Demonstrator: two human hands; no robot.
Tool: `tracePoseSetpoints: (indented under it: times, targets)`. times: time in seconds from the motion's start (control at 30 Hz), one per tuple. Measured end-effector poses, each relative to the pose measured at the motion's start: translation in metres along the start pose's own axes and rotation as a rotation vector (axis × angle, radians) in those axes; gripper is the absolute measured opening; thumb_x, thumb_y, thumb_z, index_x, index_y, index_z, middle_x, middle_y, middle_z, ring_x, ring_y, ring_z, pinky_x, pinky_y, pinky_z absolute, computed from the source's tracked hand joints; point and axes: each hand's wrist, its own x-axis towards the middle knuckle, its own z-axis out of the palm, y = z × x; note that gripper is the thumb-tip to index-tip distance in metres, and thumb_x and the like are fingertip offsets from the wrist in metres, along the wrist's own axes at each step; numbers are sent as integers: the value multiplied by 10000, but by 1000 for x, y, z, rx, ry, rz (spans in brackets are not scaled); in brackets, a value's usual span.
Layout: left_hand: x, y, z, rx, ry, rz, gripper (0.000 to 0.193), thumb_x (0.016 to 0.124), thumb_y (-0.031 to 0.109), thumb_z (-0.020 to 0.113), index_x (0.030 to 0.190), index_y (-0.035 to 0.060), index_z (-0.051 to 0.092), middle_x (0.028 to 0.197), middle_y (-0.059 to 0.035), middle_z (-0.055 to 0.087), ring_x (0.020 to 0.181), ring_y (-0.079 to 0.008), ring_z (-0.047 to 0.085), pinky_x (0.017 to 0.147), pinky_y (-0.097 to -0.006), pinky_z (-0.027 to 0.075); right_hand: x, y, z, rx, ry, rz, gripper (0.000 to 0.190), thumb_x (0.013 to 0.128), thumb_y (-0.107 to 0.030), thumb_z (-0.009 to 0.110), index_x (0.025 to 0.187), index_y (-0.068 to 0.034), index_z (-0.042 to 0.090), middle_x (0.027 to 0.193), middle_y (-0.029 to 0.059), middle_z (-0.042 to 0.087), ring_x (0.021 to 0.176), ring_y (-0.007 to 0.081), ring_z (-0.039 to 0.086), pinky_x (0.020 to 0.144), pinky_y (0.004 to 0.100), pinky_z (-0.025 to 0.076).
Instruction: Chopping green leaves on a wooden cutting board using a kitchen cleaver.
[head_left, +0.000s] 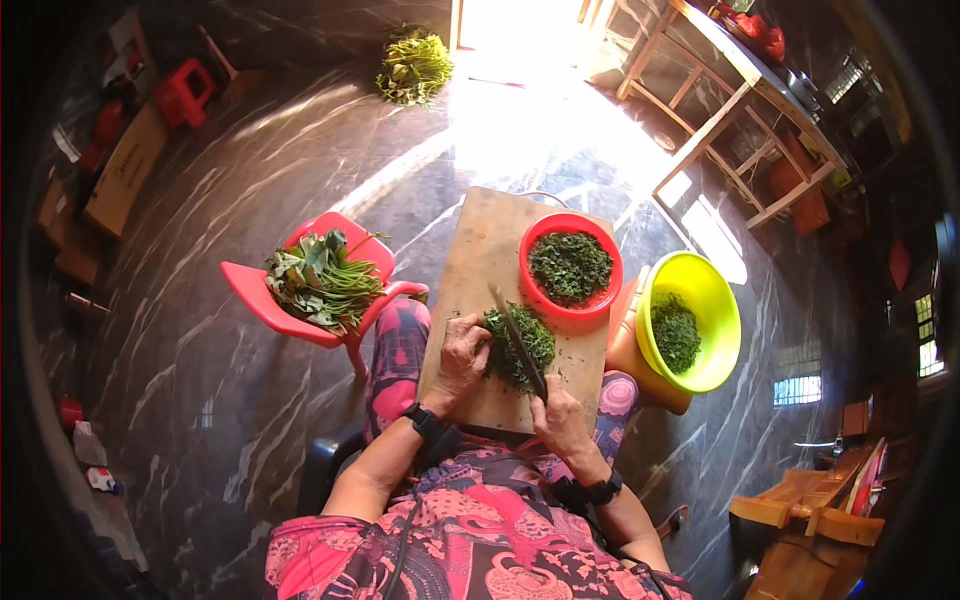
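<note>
A wooden cutting board (480, 247) lies before me, with a pile of chopped leafy greens (529, 337) near its middle. My right hand (556, 416) is closed around the handle of a kitchen knife (519, 345), whose blade slants up and left across the pile. At the pile's left edge, my left hand (463, 352) rests with curled fingers; whether it pinches some greens cannot be told. A red bowl (618, 277) of chopped greens stands on the board's far right part. Right of the board, a yellow-green basin (720, 322) holds more chopped greens.
To the left, a red plastic chair (277, 319) carries a bunch of leafy stems (326, 285). Another bundle of greens (414, 67) lies on the floor near the bright doorway. A wooden-framed table (712, 135) stands far right, a wooden chair (795, 495) lower right, a red stool (184, 94) far left.
</note>
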Motion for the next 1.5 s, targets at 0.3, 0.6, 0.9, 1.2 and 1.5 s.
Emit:
tracePoseSetpoints:
  times: [0.3, 0.6, 0.9, 1.2, 1.5]
  targets:
    - [-4, -7, -2, -64, -34, -13, 168, 671, -46, 609, 823, 25, 610, 977, -128, 607, 947, -315, 559, 848, -404, 450, 1, -36, -32, 51, 162, -140, 285, 836, -34, 598, 1074, -21, 441, 724, 200, 587, 640, 401, 614, 524, 441, 478]
    - [-7, -11, 2, -55, -15, 13, 185, 694, -40, 606, 869, 23, 611, 995, -142, 605, 951, -316, 558, 840, -392, 453, -7, -12, -11, -35, -8, -11, 267, 838, -44, 564, 1075, -7, 447, 763, 235, 592, 669, 432, 603, 566, 480, 475]
    - [-4, -3, 3, 173, 50, 3, 325, 681, -41, 565, 1002, 4, 582, 1054, -165, 572, 996, -341, 522, 906, -422, 414, -4, 11, 12, -81, -54, 31, 262, 838, -55, 558, 1067, -1, 444, 722, 228, 584, 664, 433, 596, 569, 484, 457]
    - [-6, -7, 3, 35, -65, 104, 334, 680, -69, 562, 1008, -13, 578, 1079, -173, 571, 993, -354, 526, 903, -433, 416, -7, -26, -26, 94, 108, 8, 264, 838, -50, 579, 1074, -23, 464, 734, 218, 594, 682, 420, 608, 572, 462, 471]
    - [-5, 2, 1, 64, 12, 90, 263, 708, -50, 584, 965, 5, 601, 1002, -166, 593, 956, -341, 549, 858, -415, 447, -11, -24, -28, 34, 50, -6, 271, 838, -61, 573, 1083, -15, 465, 773, 213, 603, 690, 419, 610, 591, 469, 473]
